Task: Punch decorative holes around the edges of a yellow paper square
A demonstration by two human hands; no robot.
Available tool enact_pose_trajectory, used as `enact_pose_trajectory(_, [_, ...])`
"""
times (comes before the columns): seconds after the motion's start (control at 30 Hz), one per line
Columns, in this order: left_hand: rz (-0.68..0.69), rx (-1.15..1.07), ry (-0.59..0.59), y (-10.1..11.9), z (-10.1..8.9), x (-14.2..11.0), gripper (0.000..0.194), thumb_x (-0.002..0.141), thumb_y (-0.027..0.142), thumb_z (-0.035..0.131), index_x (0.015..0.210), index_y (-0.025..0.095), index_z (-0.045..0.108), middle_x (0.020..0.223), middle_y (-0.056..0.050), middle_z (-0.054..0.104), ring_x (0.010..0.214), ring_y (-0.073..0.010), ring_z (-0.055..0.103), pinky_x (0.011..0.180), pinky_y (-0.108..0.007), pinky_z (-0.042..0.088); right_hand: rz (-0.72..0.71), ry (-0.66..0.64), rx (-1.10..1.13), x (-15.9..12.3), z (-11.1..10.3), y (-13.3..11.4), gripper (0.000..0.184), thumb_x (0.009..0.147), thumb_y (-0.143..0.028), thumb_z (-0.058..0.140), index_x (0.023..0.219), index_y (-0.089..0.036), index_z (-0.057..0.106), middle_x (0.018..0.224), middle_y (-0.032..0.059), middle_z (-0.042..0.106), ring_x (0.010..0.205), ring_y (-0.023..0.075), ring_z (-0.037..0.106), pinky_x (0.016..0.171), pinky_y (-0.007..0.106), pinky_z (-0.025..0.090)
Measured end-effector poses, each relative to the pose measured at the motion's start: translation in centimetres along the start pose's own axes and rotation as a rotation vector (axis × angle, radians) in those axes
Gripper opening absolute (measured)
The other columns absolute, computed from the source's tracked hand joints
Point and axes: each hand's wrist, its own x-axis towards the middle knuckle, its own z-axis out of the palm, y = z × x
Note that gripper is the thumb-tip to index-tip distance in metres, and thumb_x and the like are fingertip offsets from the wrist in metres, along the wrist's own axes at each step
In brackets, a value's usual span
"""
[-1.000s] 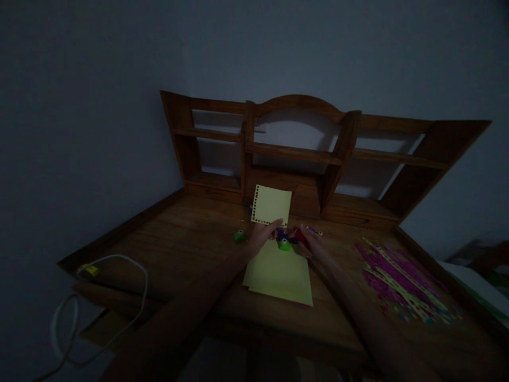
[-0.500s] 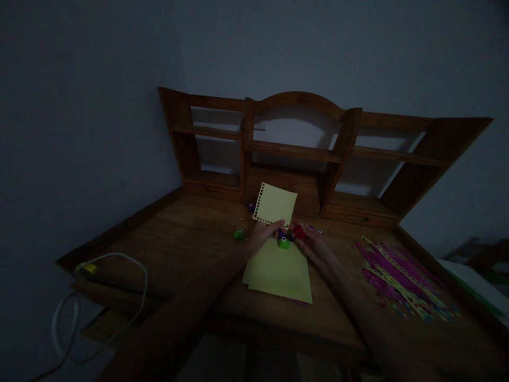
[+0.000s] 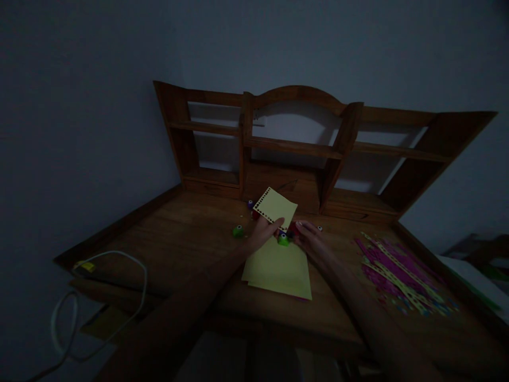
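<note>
My left hand pinches a yellow paper sheet by its lower edge, thumb on top. Small punched holes run along the sheet's left and lower edges. My right hand is closed around a small red craft punch, close to the sheet's lower right corner; dim light and fingers hide whether the paper sits in its slot. Just below the hands, a green craft punch rests at the top of a stack of yellow paper. Another green punch lies left of my left hand.
A purple punch stands behind the sheet. To the right lie punched yellow strips, magenta strips and scattered paper bits. A wooden shelf unit borders the desk's back. A white cable loops over the left front edge.
The held sheet has turned clockwise and tilted a little. My right hand with the red punch has shifted slightly left. The whole view has moved a little.
</note>
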Motion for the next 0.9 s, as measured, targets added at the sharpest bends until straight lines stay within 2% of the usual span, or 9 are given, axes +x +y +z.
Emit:
enact_pose_trajectory(0.2, [0.091, 0.101, -0.021, -0.2, 0.0, 0.0, 0.033, 0.074, 0.04, 0.068, 0.093, 0.016, 0.055, 0.061, 0.0, 0.056, 0.052, -0.0132, 0.051, 0.049, -0.025, 0.038, 0.039, -0.032, 0.052, 0.4, -0.2, 0.6, 0.026, 0.07, -0.041, 0.078, 0.087, -0.022, 0.07, 0.075, -0.0008, 0.069, 0.056, 0.0113, 0.059, 0.06, 0.026, 0.05])
enact_pose_trajectory(0.4, [0.114, 0.151, -0.015, -1.1, -0.4, 0.7, 0.03, 0.076, 0.042, 0.066, 0.085, 0.016, 0.054, 0.061, 0.001, 0.055, 0.048, -0.01, 0.048, 0.046, -0.023, 0.037, 0.012, -0.001, -0.045, 0.4, -0.3, 0.6, 0.031, 0.072, -0.043, 0.076, 0.092, -0.02, 0.072, 0.086, 0.0039, 0.072, 0.065, 0.0143, 0.063, 0.065, 0.027, 0.051])
enact_pose_trajectory(0.6, [0.141, 0.192, -0.029, -1.4, -0.6, 0.7, 0.029, 0.08, 0.04, 0.064, 0.091, 0.014, 0.055, 0.062, 0.001, 0.056, 0.051, -0.0098, 0.05, 0.049, -0.021, 0.041, -0.003, -0.036, -0.085, 0.1, -0.2, 0.2, 0.033, 0.074, -0.042, 0.076, 0.101, -0.023, 0.071, 0.097, 0.0045, 0.071, 0.071, 0.0136, 0.065, 0.069, 0.026, 0.05])
enact_pose_trajectory(0.73, [0.152, 0.202, -0.025, -1.4, -0.6, 0.6, 0.031, 0.08, 0.041, 0.064, 0.094, 0.014, 0.056, 0.065, 0.0, 0.058, 0.053, -0.011, 0.052, 0.051, -0.023, 0.042, -0.022, -0.042, -0.082, 0.0, -0.1, 0.2, 0.038, 0.073, -0.042, 0.076, 0.106, -0.024, 0.069, 0.097, 0.0047, 0.071, 0.071, 0.0142, 0.065, 0.068, 0.027, 0.051])
enact_pose_trajectory(0.9, [0.155, 0.197, -0.03, -1.6, -0.6, 0.7, 0.031, 0.081, 0.042, 0.063, 0.092, 0.014, 0.055, 0.063, 0.001, 0.056, 0.051, -0.0101, 0.049, 0.05, -0.023, 0.04, -0.009, -0.058, -0.073, 0.0, 0.0, 0.1, 0.04, 0.074, -0.041, 0.076, 0.109, -0.024, 0.067, 0.098, 0.0052, 0.071, 0.078, 0.0155, 0.066, 0.074, 0.029, 0.052])
